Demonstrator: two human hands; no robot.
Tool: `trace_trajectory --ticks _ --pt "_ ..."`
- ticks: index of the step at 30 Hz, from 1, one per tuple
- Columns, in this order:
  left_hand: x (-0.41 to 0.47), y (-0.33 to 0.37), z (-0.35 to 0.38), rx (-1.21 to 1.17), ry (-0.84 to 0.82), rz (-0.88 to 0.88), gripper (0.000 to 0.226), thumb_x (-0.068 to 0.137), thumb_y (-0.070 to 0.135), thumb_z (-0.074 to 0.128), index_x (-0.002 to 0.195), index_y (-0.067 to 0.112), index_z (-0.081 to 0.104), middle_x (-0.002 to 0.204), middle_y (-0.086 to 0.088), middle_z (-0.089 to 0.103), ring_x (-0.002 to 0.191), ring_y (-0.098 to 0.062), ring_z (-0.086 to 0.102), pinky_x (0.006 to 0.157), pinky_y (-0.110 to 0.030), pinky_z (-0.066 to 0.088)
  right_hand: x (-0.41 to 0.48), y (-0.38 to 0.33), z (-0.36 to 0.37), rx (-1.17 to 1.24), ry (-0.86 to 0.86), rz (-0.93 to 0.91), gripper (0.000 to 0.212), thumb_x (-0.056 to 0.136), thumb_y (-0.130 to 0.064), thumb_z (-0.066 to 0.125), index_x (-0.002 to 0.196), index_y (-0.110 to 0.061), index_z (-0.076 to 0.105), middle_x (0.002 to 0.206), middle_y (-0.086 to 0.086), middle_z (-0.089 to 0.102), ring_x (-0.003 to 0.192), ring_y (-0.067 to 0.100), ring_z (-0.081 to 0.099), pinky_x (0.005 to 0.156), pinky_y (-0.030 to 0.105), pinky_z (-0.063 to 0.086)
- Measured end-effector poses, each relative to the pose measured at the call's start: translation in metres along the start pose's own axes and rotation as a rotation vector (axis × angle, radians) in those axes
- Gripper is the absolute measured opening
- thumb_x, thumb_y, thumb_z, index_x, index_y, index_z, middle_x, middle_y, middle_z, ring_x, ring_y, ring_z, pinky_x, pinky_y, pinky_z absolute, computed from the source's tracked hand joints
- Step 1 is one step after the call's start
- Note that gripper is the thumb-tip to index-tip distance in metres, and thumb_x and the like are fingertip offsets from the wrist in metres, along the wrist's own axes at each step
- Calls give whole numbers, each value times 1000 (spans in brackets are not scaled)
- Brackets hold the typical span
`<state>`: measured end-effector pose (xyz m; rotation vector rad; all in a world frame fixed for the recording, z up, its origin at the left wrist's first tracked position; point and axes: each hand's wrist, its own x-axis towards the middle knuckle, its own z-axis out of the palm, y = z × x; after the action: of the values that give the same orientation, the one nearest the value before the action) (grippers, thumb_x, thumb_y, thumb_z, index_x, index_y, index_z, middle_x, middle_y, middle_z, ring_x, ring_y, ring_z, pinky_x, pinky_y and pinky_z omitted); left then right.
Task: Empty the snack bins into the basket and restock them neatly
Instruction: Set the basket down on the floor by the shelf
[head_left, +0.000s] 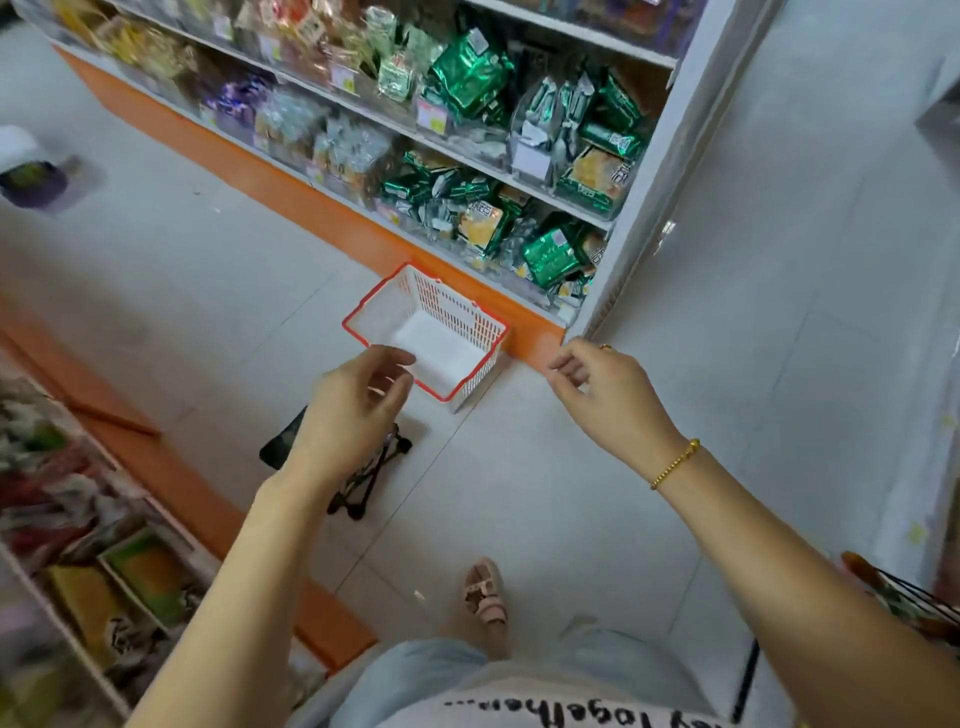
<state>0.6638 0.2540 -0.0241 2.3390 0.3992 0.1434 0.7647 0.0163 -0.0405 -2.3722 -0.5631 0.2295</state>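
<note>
Fingers of the left hand (353, 400) and right hand (608, 395) are loosely curled in mid-air, holding nothing. Just past the left fingers the basket (457, 312) sits empty on the floor, its long axis along the shelf foot. The bins (545, 254) of green packets lie beyond, nearer the right hand.

What you can count here
You have one red-rimmed basket (452, 312), your left hand (353, 400) and right hand (608, 389), one gold bracelet (675, 462) and one sandal (483, 590); the green packets (467, 78) are too many to count.
</note>
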Motion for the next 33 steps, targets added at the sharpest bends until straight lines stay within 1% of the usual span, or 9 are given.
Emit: trace_trajectory --ticks 6,9,11,14,17,22,27,30,33 --pt "90 -16 -15 25 -20 11 16 94 17 58 108 20 65 92 6 67 82 8 58 62 -2 40 89 -10 24 33 -30 -10 8 92 -18 60 99 -14 62 90 -3 62 80 8 55 66 14 42" --pt "129 -24 -18 21 -25 0 16 93 17 58 107 21 65 92 5 68 81 4 60 63 -5 43 133 -14 32 64 -53 -16 9 93 -19 59 101 -15 61 93 -1 65 84 13 60 73 24 51" --pt "156 -25 -18 0 -22 4 14 92 19 60 105 22 65 91 6 69 80 0 61 65 -11 48 162 -13 35 62 -59 -23 10 93 -19 58 102 -15 61 95 0 66 84 14 60 74 27 52" --pt "199 -23 -14 -47 -31 21 13 91 24 63 103 23 66 89 11 68 79 -1 61 62 -11 48 206 -2 39 -11 -72 -32 13 93 -22 57 104 -15 60 97 0 66 86 15 61 73 31 52" --pt "249 -23 -7 -56 -34 53 13 89 22 65 102 20 67 87 10 68 78 -5 62 70 -17 50 253 13 39 -57 -84 -35 13 93 -24 57 102 -15 60 95 0 66 86 19 63 72 36 53" --pt "325 -24 4 -14 -89 44 13 90 23 65 102 21 66 85 12 67 77 -3 61 68 -13 48 324 26 27 -76 -119 8 13 94 -23 56 102 -14 60 94 2 66 85 19 62 70 34 53" --pt "378 -30 8 5 -125 24 12 90 28 65 101 23 65 81 17 64 76 2 60 66 -9 45 368 32 36 -84 -232 37 14 94 -24 56 104 -14 59 97 3 67 87 21 63 73 36 53" --pt "401 -41 7 52 -165 26 16 90 30 64 103 22 65 81 18 63 77 0 61 69 -14 49 386 31 48 -84 -268 50 17 94 -25 57 107 -14 59 99 3 67 90 22 63 75 35 52" --pt "425 -53 4 69 -189 11 18 90 29 64 105 19 65 86 12 66 79 -3 63 75 -22 51 404 30 58 -72 -256 75 15 94 -25 57 104 -15 59 98 4 67 89 22 64 74 36 53"
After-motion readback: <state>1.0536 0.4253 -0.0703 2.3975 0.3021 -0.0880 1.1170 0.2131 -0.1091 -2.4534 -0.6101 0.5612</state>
